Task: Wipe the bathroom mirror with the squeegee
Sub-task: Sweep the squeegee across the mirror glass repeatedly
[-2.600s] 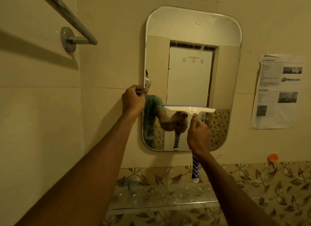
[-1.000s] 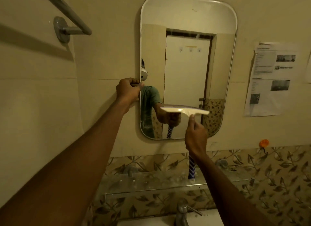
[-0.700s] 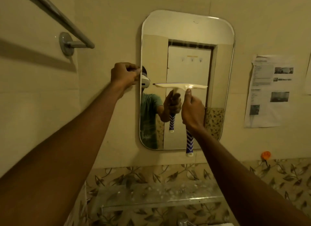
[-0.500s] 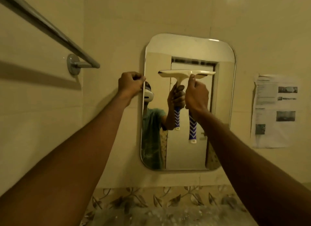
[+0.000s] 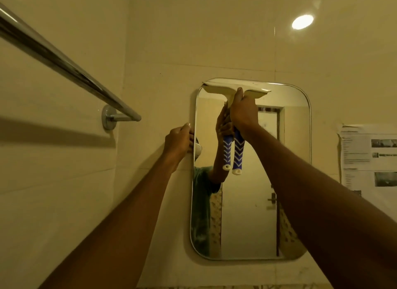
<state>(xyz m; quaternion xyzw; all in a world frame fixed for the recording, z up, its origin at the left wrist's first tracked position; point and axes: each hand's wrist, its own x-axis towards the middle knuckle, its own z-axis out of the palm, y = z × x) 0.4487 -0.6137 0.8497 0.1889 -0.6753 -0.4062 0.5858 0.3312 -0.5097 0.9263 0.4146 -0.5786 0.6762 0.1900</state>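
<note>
Room: beige tiled bathroom wall; towel rail [image 5: 64,65] up-left of the left fingers, paper notice [image 5: 369,157] well right of the right fingers.
Mirror [image 5: 253,202]: wall-hung; left hand [image 5: 177,141] pinches its left edge.
Squeegee [image 5: 236,90]: blade just above the right fingers, at the mirror's top edge; right hand [image 5: 243,114] clenched round the handle.
Risk: a tilted pull would likely lift one blade end and leave streaks.

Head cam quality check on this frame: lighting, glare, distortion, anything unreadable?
Head view: dim, warm yellow cast; one blown-out light spot upper right; the towel bar throws a soft shadow on the wall; forearms go near-black low in frame; wide-angle stretch at the borders; the squeegee at the top of the mirror is sharp enough; text on the paper notice is unreadable.
</note>
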